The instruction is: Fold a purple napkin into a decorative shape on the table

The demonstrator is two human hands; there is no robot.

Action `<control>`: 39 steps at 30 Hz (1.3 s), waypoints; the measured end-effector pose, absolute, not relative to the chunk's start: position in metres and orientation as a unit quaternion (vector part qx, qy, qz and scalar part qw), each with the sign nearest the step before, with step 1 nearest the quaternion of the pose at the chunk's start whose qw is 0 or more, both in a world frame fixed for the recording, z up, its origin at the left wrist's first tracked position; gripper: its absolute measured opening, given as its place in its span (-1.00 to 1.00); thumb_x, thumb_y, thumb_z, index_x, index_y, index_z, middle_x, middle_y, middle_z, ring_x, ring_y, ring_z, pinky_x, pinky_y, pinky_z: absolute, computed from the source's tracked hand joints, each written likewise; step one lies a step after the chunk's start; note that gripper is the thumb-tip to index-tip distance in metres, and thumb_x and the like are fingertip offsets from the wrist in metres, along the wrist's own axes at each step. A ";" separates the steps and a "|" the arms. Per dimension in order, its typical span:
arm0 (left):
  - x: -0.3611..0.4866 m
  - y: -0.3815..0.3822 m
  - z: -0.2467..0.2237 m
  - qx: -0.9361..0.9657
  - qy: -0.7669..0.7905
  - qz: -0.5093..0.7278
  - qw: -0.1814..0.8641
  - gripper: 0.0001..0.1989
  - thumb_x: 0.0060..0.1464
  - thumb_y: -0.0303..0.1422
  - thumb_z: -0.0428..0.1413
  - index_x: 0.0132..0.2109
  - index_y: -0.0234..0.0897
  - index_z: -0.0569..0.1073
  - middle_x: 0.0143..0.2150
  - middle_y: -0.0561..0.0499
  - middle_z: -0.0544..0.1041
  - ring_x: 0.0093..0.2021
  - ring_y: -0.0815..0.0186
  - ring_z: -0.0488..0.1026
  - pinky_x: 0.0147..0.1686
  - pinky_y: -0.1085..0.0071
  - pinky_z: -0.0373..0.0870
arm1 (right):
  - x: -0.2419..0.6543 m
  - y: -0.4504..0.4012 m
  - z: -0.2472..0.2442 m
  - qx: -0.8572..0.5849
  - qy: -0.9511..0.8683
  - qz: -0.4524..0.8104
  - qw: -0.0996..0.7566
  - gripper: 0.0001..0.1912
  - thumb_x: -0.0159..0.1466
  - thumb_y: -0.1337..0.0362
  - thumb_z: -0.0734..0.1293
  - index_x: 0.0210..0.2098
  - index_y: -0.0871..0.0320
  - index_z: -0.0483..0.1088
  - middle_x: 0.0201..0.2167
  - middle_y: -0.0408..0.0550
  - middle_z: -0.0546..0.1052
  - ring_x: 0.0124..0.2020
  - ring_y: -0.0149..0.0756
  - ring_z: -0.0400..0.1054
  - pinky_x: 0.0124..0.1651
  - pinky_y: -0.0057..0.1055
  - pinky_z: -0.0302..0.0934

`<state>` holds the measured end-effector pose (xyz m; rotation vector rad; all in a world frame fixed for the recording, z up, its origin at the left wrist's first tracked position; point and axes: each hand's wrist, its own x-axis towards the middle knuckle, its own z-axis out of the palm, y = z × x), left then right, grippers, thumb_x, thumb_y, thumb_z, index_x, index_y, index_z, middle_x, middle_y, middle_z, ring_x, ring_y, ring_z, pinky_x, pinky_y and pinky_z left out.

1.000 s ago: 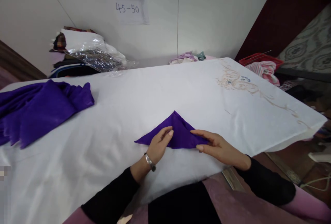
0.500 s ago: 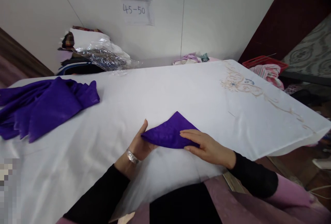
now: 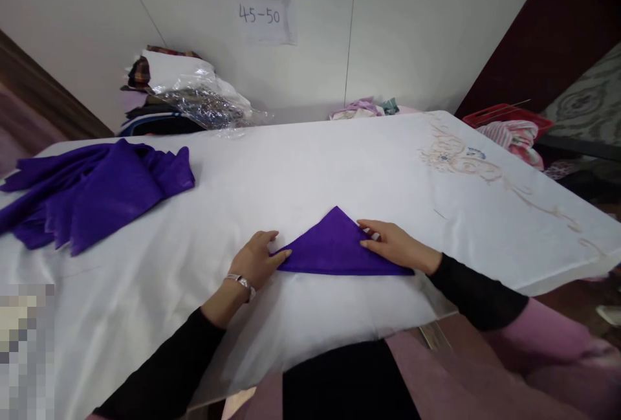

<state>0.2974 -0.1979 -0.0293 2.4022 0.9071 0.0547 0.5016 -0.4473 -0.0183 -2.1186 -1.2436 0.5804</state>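
Observation:
A purple napkin (image 3: 325, 245), folded into a triangle, lies on the white tablecloth in front of me with its point facing away. Its long straight side runs along near me. At its left corner, my left hand (image 3: 255, 255) grips the cloth with the thumb on top and the fingers by the slanted edge. My right hand (image 3: 398, 243) holds the right slanted edge, thumb over the fabric and fingers curled by the rim; the fingertips are partly hidden. A loose heap of purple cloth (image 3: 116, 197) lies to the left.
The white tablecloth (image 3: 291, 161) has floral embroidery (image 3: 460, 158) at right. Folded fabrics under clear plastic (image 3: 194, 93) stand by the wall at back left. Small cloths (image 3: 359, 108) lie at the far edge. A red basket (image 3: 504, 116) with striped cloth is beyond the right edge.
The napkin's near side has gone from curved and partly lifted to flat and straight. My left hand has come from beneath to on top of the left corner; my right hand has moved outward.

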 end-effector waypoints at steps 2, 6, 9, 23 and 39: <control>0.300 -0.200 -0.029 0.917 0.321 -0.001 0.235 -0.55 -0.08 -0.14 0.11 -0.02 -0.21 0.39 -0.04 -0.07 0.43 -0.21 0.21 0.44 -0.25 0.31 0.33 | 0.517 -0.428 -0.018 -0.802 -0.444 0.272 0.293 -0.45 0.18 0.21 0.31 0.16 0.15 0.24 -0.06 0.05 0.48 -0.20 -0.23 0.40 -0.12 -0.27 0.29; 0.306 -0.200 -0.026 0.903 0.350 -0.053 0.243 -0.66 -0.11 -0.14 0.14 -0.17 -0.18 0.43 -0.30 -0.01 0.49 -0.29 0.18 0.43 -0.36 0.35 0.24 | 0.538 -0.389 -0.018 -0.788 -0.425 0.337 0.291 -0.28 0.11 0.19 0.38 0.22 0.22 0.15 -0.15 0.07 0.51 -0.22 -0.20 0.41 -0.13 -0.27 0.28; 0.306 -0.199 -0.022 0.886 0.358 -0.051 0.289 -0.74 -0.18 -0.11 0.18 -0.41 -0.18 0.42 -0.48 0.04 0.44 -0.43 0.24 0.37 -0.46 0.39 0.13 | 0.537 -0.368 -0.015 -0.786 -0.417 0.351 0.294 -0.24 0.06 0.22 0.41 0.20 0.29 0.17 -0.14 0.13 0.51 -0.21 -0.14 0.42 -0.12 -0.24 0.28; 0.283 -0.173 0.069 0.871 0.249 0.225 0.358 -0.74 -0.10 -0.12 0.17 -0.44 -0.24 0.45 -0.50 0.13 0.45 -0.47 0.42 0.32 -0.45 0.50 0.22 | 0.538 -0.334 0.033 -0.597 -0.446 0.406 0.530 -0.54 0.01 0.40 0.41 -0.06 0.20 0.38 -0.23 -0.07 0.51 -0.24 -0.34 0.40 -0.07 -0.29 0.29; 0.257 -0.296 0.019 0.968 -0.093 0.051 0.227 -0.84 0.15 -0.45 -0.06 -0.34 -0.22 0.39 -0.27 -0.07 0.53 -0.20 0.23 0.46 -0.10 0.26 0.37 | 0.509 -0.416 -0.024 -0.611 -0.698 0.108 0.357 -0.78 0.20 0.43 0.19 -0.28 0.10 0.44 -0.24 -0.02 0.48 -0.14 -0.28 0.35 -0.07 -0.24 0.28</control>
